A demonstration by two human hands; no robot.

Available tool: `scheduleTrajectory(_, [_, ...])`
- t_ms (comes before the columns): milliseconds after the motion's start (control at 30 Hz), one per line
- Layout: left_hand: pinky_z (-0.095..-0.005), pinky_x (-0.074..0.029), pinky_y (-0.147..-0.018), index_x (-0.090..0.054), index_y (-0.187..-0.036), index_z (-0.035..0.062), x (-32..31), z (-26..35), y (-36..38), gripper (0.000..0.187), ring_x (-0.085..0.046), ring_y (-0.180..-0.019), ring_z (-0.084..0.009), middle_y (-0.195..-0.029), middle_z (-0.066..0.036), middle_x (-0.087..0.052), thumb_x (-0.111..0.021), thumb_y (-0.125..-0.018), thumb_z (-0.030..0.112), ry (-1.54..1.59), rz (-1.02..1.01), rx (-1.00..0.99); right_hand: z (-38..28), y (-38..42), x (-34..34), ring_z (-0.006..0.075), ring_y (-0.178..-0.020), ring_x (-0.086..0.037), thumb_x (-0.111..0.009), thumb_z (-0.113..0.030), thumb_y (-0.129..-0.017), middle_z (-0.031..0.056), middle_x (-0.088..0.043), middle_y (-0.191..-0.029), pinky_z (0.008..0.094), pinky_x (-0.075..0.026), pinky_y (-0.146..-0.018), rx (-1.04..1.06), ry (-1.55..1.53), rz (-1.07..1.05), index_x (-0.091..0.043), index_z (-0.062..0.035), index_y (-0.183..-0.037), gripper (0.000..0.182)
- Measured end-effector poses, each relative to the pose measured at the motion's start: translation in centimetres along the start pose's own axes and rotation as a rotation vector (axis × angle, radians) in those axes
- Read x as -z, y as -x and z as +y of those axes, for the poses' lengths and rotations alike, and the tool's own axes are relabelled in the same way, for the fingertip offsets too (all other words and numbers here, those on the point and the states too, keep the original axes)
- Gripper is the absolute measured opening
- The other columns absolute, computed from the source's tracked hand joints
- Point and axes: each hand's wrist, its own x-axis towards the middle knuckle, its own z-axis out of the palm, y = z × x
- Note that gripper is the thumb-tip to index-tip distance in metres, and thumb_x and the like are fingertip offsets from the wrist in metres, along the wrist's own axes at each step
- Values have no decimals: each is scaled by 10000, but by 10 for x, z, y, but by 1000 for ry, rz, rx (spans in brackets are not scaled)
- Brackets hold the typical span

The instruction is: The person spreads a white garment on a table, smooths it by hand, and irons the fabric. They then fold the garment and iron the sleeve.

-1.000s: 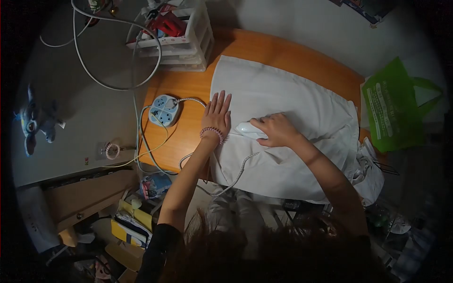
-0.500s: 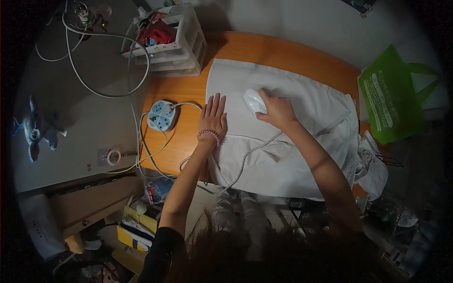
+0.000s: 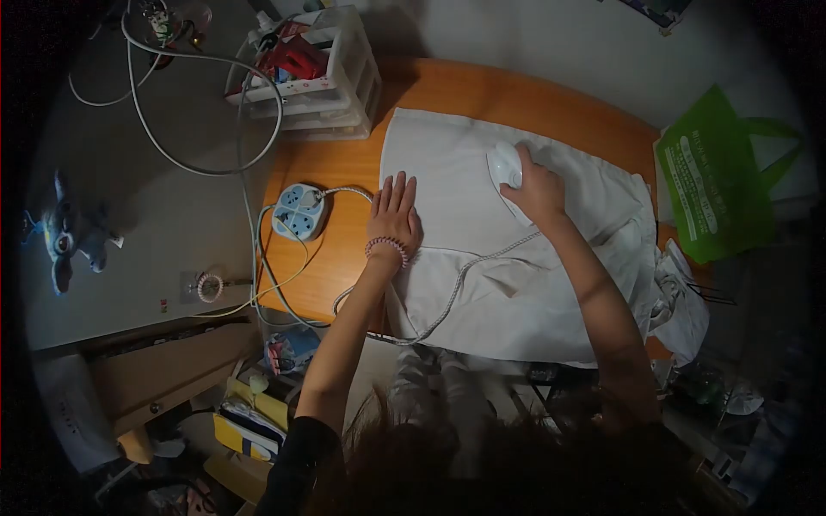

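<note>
A white cloth (image 3: 516,275) with wrinkles on its right part covers much of the orange table. My right hand (image 3: 540,187) is wrapped round the handle of a small white iron (image 3: 505,172), which rests on the upper middle of the cloth. Its braided cord (image 3: 456,288) runs across the cloth and over the front edge. My left hand (image 3: 394,211) lies flat on the cloth's left edge with fingers stretched out, a beaded band round its wrist. A blue and white power strip (image 3: 298,212) sits left of that hand, with plugs in it.
The orange table (image 3: 508,83) has a clear plastic drawer unit (image 3: 348,95) at its back left, filled with small items. A green bag (image 3: 710,181) hangs at the right. Loose cables loop at the left, near a blue plush toy (image 3: 64,232).
My right hand has moved the iron to the right along the cloth, and the iron has turned. The cord has shifted with it. My left hand remains flat at the cloth's left edge.
</note>
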Motion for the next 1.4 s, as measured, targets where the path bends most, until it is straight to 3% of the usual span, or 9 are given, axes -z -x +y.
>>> scheduleTrajectory(67, [-440,-154,-1191,-285,-1492,63,6,9,-3,605,-191,-1458,-329,-1574,-153,-227,-395,-916,214,-25,-67,61,-9,4,4,359,-818,-679,-746,-298,-740,190,-688,-873,460,-531,-727,-118,-74,13,-448,-54,-1182,586])
scheduleTrajectory(100, [-440,-154,-1191,-285,-1492,63,1,11,-3,605,-191,-1458,-329,-1574,-153,-227,-395,-916,214,-29,-65,59,-15,7,3,359,-818,-679,-746,-298,-740,190,-688,-873,460,-531,-727,-119,-77,17,-448,-54,-1182,586])
scheduleTrajectory(200, [-445,-118,-1197,-240,-1457,-83,-8,28,-6,642,-149,-1464,-355,-1555,-249,-198,-407,-897,181,94,26,144,-41,12,1,396,-801,-674,-758,-304,-733,216,-689,-878,476,-535,-705,-146,-81,73,-448,-58,-1165,586])
scheduleTrajectory(300, [-446,-106,-1198,-207,-1464,-94,-12,34,-7,655,-127,-1470,-355,-1561,-244,-184,-410,-896,163,101,66,180,-77,13,-1,398,-800,-677,-762,-280,-736,222,-689,-857,477,-536,-705,-152,-196,76,-448,-44,-1086,526])
scheduleTrajectory(667, [-471,-105,-1192,-216,-1485,-44,-14,28,-8,612,-146,-1475,-317,-1574,-196,-201,-385,-921,127,183,76,157,-133,-4,-37,357,-738,-688,-746,-278,-742,178,-689,-816,441,-546,-643,-144,-192,50,-441,-49,-1084,512])
scheduleTrajectory(800, [-464,-113,-1191,-217,-1500,-3,-13,29,-9,596,-146,-1477,-304,-1584,-157,-198,-364,-951,177,145,54,164,-133,-9,-41,358,-730,-685,-748,-285,-738,173,-686,-810,438,-545,-641,-107,-182,123,-435,-55,-1106,536])
scheduleTrajectory(1000, [-455,-107,-1192,-200,-1514,30,-8,33,-11,599,-124,-1482,-293,-1597,-133,-168,-335,-969,239,95,11,194,-126,-1,-41,356,-735,-684,-748,-312,-736,169,-685,-812,446,-543,-653,-141,-157,15,-415,-63,-1166,597])
scheduleTrajectory(1400, [-467,-90,-1195,-221,-1520,76,-4,33,-9,594,-110,-1482,-311,-1598,-130,-163,-344,-969,262,47,4,164,-117,-13,-40,362,-741,-684,-755,-319,-732,167,-691,-826,455,-545,-667,-135,-163,36,-418,-70,-1217,641])
